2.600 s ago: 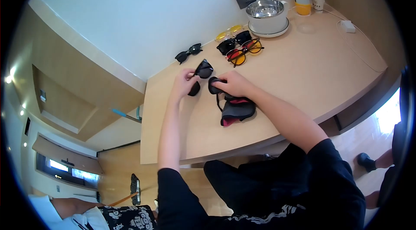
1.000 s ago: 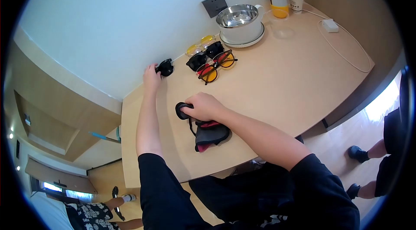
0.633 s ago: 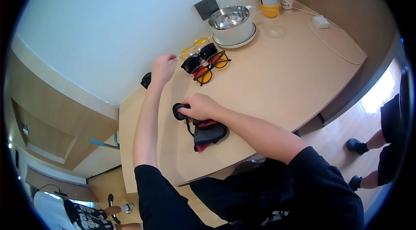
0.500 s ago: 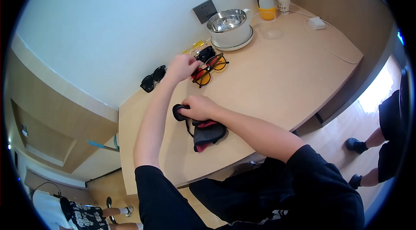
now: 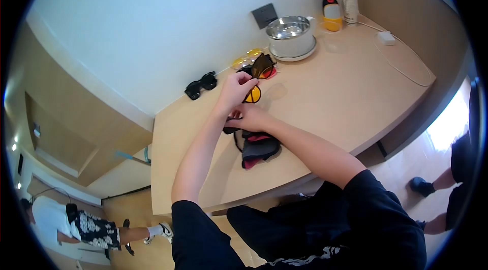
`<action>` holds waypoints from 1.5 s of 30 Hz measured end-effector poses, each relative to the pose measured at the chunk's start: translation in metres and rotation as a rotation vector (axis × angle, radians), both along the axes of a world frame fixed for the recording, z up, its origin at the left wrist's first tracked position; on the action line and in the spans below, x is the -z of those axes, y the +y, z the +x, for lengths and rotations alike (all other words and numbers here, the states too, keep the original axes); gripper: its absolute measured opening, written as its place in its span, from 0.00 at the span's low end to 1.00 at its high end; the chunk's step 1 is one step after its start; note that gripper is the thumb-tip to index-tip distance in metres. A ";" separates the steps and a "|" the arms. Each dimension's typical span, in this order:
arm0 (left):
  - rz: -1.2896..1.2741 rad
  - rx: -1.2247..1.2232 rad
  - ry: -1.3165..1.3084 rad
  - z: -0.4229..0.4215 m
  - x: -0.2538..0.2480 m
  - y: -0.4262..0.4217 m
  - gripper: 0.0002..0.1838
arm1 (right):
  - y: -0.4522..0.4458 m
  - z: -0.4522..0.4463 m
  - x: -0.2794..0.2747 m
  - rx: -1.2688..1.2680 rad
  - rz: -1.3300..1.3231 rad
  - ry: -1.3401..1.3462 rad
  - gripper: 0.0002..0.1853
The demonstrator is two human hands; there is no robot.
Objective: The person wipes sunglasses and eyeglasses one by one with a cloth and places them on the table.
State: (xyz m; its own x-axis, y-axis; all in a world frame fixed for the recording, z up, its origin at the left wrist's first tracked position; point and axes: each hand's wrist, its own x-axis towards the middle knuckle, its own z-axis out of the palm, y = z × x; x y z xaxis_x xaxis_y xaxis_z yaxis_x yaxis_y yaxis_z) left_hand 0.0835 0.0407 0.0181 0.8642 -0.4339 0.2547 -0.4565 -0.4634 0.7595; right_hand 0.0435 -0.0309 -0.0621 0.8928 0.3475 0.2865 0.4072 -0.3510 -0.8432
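Note:
My left hand (image 5: 238,90) is closed on the yellow-orange glasses (image 5: 252,95), lifted above the table. Just below it, my right hand (image 5: 250,117) grips the black end of a dark grey and pink pouch (image 5: 260,149), which lies on the table. Black sunglasses (image 5: 201,85) rest near the wall on the left. Behind my left hand are clear yellow glasses (image 5: 247,59) and glasses with red lenses (image 5: 271,72), overlapped by the lifted pair. Another black pair there is mostly hidden.
On the table (image 5: 325,102), a steel-lined bowl (image 5: 291,36) sits on a plate by the wall. Farther right are a penguin figure (image 5: 331,8), stacked paper cups (image 5: 348,3) and a charger (image 5: 386,38) with cable. One person (image 5: 66,221) is at lower left, another's legs at right.
My left hand has let go of the black sunglasses by the wall, moved right and picked up the yellow-orange glasses, bringing them near my right hand. The person at lower left has shifted.

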 end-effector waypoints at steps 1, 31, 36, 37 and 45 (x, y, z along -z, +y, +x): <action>0.002 -0.019 -0.009 -0.004 -0.001 0.010 0.09 | -0.001 -0.003 -0.006 -0.019 0.002 -0.009 0.28; -0.418 -0.126 -0.113 -0.105 0.055 0.090 0.08 | -0.020 -0.021 -0.027 0.250 0.788 0.347 0.16; -0.404 -0.167 -0.130 -0.104 0.053 0.089 0.08 | -0.018 -0.008 -0.013 0.275 0.619 0.271 0.16; -0.399 -0.199 -0.160 -0.103 0.052 0.089 0.09 | -0.017 -0.005 -0.013 0.515 0.364 -0.193 0.17; -0.446 -0.281 -0.160 -0.094 0.055 0.092 0.09 | -0.031 -0.037 -0.056 0.285 -0.764 -0.005 0.21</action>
State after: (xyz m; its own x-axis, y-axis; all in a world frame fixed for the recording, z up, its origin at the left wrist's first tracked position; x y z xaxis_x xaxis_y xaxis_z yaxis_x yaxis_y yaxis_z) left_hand -0.0103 0.1328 -0.0364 0.8667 -0.0117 0.4987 -0.4873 -0.2331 0.8415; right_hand 0.0062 -0.0619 -0.0059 0.9758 0.2083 0.0668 0.2186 -0.9194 -0.3271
